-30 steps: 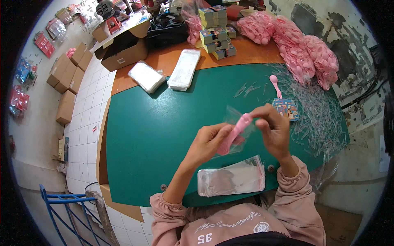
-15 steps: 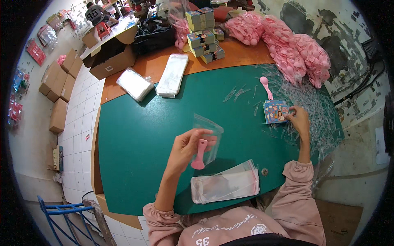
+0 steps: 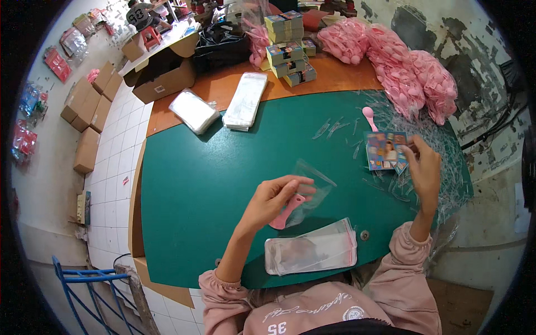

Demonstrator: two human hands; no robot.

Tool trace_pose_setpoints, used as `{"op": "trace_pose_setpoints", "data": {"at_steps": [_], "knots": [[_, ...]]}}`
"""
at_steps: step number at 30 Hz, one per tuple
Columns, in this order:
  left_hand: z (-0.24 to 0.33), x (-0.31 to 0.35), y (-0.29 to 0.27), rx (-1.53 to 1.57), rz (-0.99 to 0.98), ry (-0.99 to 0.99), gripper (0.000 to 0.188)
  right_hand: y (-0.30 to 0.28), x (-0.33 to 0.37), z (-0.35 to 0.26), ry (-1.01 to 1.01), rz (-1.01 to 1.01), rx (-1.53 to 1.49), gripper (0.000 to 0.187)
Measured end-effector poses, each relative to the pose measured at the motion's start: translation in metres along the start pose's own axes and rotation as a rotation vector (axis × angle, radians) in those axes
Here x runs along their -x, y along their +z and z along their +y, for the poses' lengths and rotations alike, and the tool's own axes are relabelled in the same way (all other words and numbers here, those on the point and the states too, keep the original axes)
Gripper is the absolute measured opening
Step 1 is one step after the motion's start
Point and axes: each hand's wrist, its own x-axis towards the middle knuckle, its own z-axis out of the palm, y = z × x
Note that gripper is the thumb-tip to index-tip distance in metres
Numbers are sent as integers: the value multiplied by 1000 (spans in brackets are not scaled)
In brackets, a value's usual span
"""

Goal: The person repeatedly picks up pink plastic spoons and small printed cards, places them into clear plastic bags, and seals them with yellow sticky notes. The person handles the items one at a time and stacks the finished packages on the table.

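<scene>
My left hand [image 3: 273,201], over the middle of the table, is closed on a clear plastic bag [image 3: 317,192] and a pink plastic spoon [image 3: 286,215]. Whether the spoon is inside the bag I cannot tell. On the right, the fingers of my right hand [image 3: 422,167] pinch the edge of a blue printed card [image 3: 381,152], slightly blurred. Just beyond the card lies another pink spoon [image 3: 368,117], its handle partly covered. Close to my body is a fanned pile of clear bags [image 3: 312,248].
Thin clear plastic strips [image 3: 446,162] litter the green table's right side. Filled bags of pink spoons [image 3: 393,72] and banded card stacks [image 3: 287,53] stand at the back. Two bag stacks [image 3: 245,100] lie at far left, near an open carton [image 3: 164,78]. A person [image 3: 144,17] sits beyond.
My right hand has drawn back slightly, with the card's edge between its fingers. My left hand has moved right and tilted the spoon and bag. The whole view has shifted a little.
</scene>
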Motion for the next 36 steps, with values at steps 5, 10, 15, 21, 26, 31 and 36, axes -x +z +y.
{"op": "trace_pose_setpoints", "data": {"at_steps": [5, 10, 15, 21, 26, 31, 36], "knots": [[-5, 4, 1, -48, 49, 55, 27, -9, 18, -63, -240, -373, -805, 12], [6, 4, 0, -263, 31, 19, 26, -22, 20, -69, -378, -424, -660, 10], [0, 7, 3, -189, -51, 15, 27, -11, 23, -77, -554, -495, -640, 11], [22, 10, 15, -490, -123, -13, 66, 29, 28, -86, -793, -602, -678, 18], [-2, 19, -6, -479, -43, -50, 83, 44, 24, -87, -593, -763, -906, 12], [-25, 29, -49, -158, -167, 50, 70, 44, 16, -84, -267, -823, -992, 19], [-22, 27, -50, -51, -41, -73, 57, 53, 16, -86, -261, -895, -963, 15]]}}
